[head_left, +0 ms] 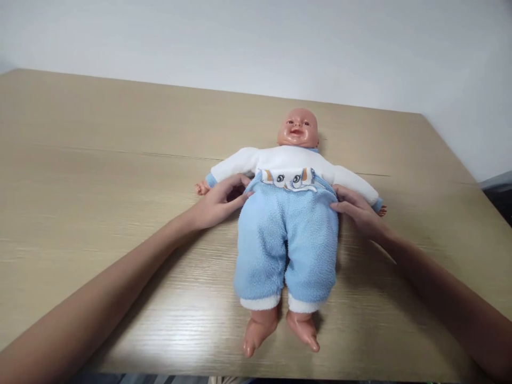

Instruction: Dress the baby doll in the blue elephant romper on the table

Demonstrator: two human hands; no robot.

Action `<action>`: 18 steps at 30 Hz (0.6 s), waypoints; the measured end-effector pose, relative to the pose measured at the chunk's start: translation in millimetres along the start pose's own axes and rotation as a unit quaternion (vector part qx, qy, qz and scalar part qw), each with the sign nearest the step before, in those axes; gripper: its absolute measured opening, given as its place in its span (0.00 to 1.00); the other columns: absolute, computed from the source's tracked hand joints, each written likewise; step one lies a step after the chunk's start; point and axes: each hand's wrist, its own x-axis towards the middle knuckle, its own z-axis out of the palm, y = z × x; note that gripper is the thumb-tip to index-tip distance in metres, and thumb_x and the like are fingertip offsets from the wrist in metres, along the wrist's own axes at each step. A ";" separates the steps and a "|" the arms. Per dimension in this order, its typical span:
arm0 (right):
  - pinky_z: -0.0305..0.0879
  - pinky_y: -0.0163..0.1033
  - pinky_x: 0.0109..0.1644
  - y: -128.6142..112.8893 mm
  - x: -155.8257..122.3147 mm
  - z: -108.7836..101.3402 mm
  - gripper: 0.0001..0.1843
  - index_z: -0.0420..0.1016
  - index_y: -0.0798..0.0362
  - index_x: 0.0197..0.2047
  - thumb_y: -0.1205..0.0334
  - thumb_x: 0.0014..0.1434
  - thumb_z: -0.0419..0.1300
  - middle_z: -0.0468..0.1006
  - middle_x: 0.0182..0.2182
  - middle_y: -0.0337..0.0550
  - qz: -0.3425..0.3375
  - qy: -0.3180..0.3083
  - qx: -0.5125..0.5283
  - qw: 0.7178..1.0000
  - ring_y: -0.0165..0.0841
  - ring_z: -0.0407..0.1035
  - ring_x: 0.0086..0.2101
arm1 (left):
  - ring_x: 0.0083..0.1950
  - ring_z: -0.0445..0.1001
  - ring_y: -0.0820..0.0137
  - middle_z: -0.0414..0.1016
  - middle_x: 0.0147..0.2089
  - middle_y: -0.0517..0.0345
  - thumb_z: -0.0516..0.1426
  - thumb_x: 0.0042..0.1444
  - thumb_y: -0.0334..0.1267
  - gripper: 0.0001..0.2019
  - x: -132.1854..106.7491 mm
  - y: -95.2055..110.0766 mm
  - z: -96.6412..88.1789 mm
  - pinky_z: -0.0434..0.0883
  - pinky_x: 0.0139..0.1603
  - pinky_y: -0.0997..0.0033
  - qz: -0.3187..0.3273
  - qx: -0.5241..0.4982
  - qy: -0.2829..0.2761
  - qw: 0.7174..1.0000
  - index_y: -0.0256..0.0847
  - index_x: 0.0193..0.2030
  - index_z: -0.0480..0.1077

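Note:
A baby doll (298, 128) lies on its back on the table, head away from me and bare feet towards me. It wears a white top (292, 159) with blue cuffs and light blue fleece pants (286, 229) with white hems and an elephant face at the waist. At the left side of the waist, my left hand (224, 200) pinches the pants' edge between thumb and fingers. Across from it, my right hand (354, 208) grips the same edge on the right, below the doll's sleeve. The fingertips of both hands are partly hidden by the cloth.
The light wooden table (100, 213) spreads out around the doll, with a thin seam running across it. A pale wall (256, 48) stands behind its far edge. Something dark (500, 192) shows past the right edge.

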 end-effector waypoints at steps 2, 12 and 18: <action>0.67 0.46 0.48 -1.8 -2.8 -8.9 0.13 0.80 0.46 0.42 0.49 0.62 0.73 0.75 0.38 0.39 -0.005 -0.033 -0.056 0.998 0.42 0.69 0.41 | 0.48 0.73 0.61 0.78 0.46 0.53 0.65 0.72 0.60 0.22 -3.5 1.8 -8.4 0.71 0.52 0.64 0.034 0.073 -0.025 0.996 0.41 0.46 0.76; 0.75 0.52 0.54 0.9 -11.0 36.5 0.11 0.74 0.42 0.42 0.48 0.63 0.67 0.81 0.39 0.41 0.078 0.070 0.225 0.969 0.49 0.75 0.47 | 0.38 0.68 0.64 0.68 0.35 0.61 0.68 0.65 0.53 0.16 -9.8 2.6 12.3 0.69 0.42 0.65 -0.069 -0.167 0.066 0.981 0.44 0.42 0.71; 0.71 0.50 0.49 4.2 -5.0 36.6 0.10 0.75 0.43 0.41 0.50 0.62 0.68 0.76 0.35 0.40 0.041 0.074 0.225 0.971 0.45 0.71 0.41 | 0.47 0.77 0.58 0.77 0.41 0.57 0.71 0.57 0.43 0.14 2.8 3.0 29.1 0.75 0.51 0.60 -0.088 -0.342 0.104 0.930 0.45 0.43 0.72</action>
